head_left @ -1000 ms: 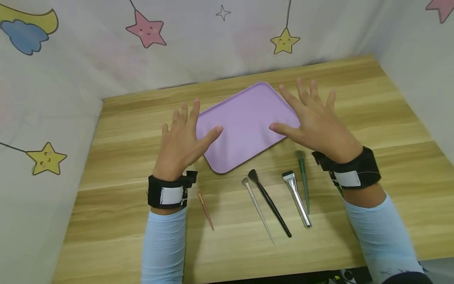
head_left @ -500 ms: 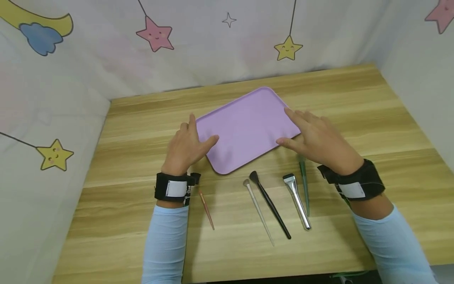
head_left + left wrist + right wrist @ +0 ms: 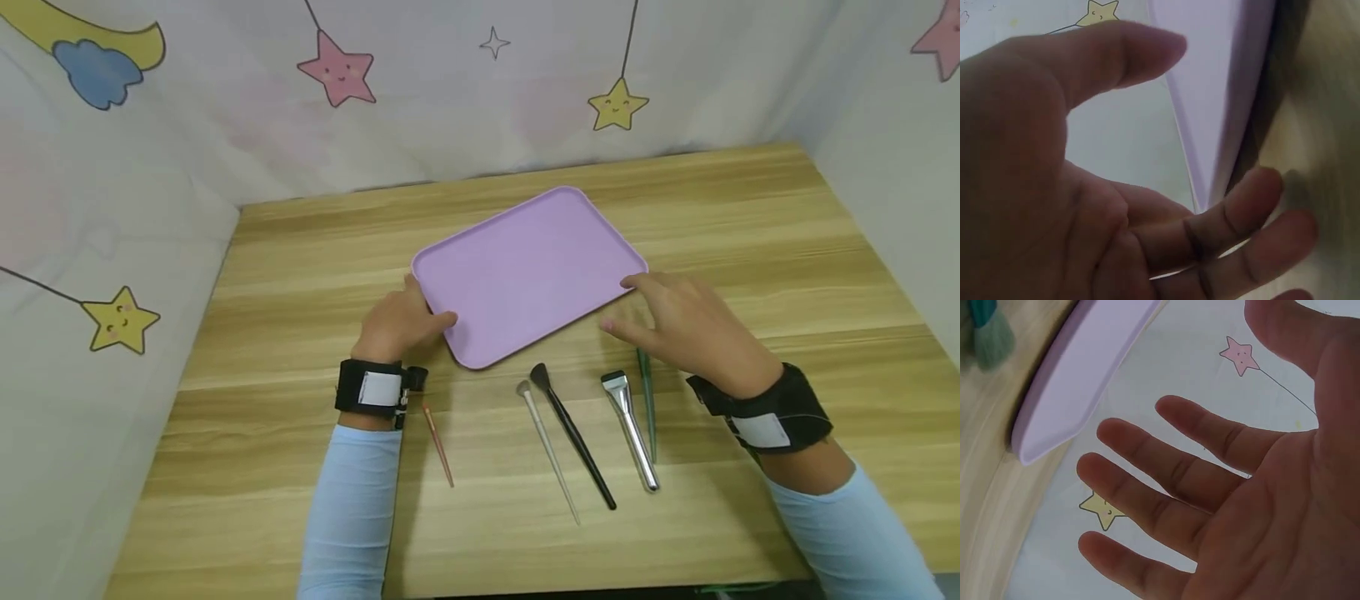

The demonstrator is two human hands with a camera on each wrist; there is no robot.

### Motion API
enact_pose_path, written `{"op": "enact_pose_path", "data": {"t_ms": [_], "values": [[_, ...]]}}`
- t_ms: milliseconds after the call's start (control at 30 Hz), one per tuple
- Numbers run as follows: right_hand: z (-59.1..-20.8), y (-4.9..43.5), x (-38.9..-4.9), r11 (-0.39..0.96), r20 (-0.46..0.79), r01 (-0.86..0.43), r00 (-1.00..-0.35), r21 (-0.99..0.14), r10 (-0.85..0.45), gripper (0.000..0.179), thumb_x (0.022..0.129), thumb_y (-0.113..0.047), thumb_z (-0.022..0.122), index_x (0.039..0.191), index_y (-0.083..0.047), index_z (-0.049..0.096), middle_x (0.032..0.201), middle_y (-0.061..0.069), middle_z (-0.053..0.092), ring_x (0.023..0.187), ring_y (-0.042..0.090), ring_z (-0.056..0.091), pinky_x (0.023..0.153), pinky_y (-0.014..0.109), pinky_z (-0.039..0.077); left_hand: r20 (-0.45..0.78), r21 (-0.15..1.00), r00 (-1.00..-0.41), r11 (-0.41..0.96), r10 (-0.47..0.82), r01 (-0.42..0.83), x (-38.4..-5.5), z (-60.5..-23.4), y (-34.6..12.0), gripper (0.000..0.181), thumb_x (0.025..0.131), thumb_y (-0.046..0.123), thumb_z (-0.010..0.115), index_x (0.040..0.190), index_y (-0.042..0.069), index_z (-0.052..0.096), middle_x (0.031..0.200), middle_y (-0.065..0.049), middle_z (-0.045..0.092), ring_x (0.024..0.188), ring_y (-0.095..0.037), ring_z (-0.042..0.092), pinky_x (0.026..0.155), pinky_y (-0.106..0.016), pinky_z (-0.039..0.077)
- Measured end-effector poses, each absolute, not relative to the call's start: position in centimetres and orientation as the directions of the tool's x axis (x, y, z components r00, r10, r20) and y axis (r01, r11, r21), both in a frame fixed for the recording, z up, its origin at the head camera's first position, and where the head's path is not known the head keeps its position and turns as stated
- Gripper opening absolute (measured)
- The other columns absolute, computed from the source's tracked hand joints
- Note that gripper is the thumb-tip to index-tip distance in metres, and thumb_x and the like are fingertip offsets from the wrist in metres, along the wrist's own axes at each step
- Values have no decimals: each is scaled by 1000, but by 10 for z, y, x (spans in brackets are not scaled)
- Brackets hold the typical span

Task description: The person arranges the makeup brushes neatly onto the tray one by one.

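Note:
A lilac rectangular tray (image 3: 525,275) lies askew on the wooden table. At its left edge is my left hand (image 3: 393,325), the thumb reaching over the rim and the fingers beside the outer side. The left wrist view shows that thumb (image 3: 1147,53) well apart from the fingers, the tray's edge between them. Near the tray's right corner, my right hand (image 3: 686,325) has its index fingertip overlapping the rim in the head view. Spread, relaxed fingers (image 3: 1147,500) show in the right wrist view with nothing in them. A green makeup brush (image 3: 647,408) lies partly hidden under that hand.
In front of the tray lie a silver flat-topped brush (image 3: 632,433), a black brush (image 3: 573,437), a thin pale brush (image 3: 549,454) and a small copper-pink brush (image 3: 438,446). A white curtain with stars (image 3: 450,108) borders the table's back and sides.
Both hands have come down from above the tray to its left and right ends, their fingers less spread. The tray and brushes remain in place on the table.

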State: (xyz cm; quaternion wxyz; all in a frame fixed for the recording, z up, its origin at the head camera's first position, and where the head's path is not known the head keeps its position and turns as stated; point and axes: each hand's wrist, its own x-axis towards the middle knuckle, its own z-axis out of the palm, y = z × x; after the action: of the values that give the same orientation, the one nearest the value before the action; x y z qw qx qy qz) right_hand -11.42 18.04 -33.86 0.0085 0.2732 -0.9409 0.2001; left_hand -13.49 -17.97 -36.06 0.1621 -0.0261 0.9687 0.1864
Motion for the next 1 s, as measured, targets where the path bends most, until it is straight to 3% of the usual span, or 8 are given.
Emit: {"op": "enact_pose_path", "data": {"t_ms": [100,233,500,733,1000], "values": [[-342,185,-111,781,105,-478,-872,-401,-479,54,95,-41,70,124,4,63,115,22,68,102,38,65,78,52,53,-338,363,-940,927,34,-97,-137,-363,-180,96,86,46,65,152,-11,25,125,-27,60,103,-36,61,86,-49,50],[-346,191,-106,807,12,-388,-904,-445,-428,52,96,-46,67,114,2,66,109,21,68,96,35,66,73,49,54,-346,371,-936,926,71,-67,-140,-367,-181,97,84,41,67,154,-10,22,118,-25,61,98,-34,59,85,-48,50],[-358,198,-101,829,-59,-368,-901,-421,-430,44,96,-43,68,93,1,66,80,8,65,62,16,55,57,36,48,-346,444,-932,894,109,-60,-144,-373,-184,94,89,33,69,156,-7,18,116,-25,60,94,-34,57,87,-46,48],[-364,202,-99,826,-103,-372,-886,-424,-452,36,95,-38,70,81,-5,64,68,0,58,55,13,49,51,32,42,-341,513,-932,855,125,-73,-149,-379,-189,92,93,27,68,158,-5,12,125,-26,58,97,-33,58,88,-44,47],[-370,207,-92,811,-208,-359,-845,-462,-493,38,92,-39,74,68,-14,59,59,-7,47,51,10,42,48,26,34,-352,530,-927,844,131,-82,-159,-382,-189,84,96,22,67,157,-7,16,115,-24,60,87,-30,62,81,-41,49]]}}
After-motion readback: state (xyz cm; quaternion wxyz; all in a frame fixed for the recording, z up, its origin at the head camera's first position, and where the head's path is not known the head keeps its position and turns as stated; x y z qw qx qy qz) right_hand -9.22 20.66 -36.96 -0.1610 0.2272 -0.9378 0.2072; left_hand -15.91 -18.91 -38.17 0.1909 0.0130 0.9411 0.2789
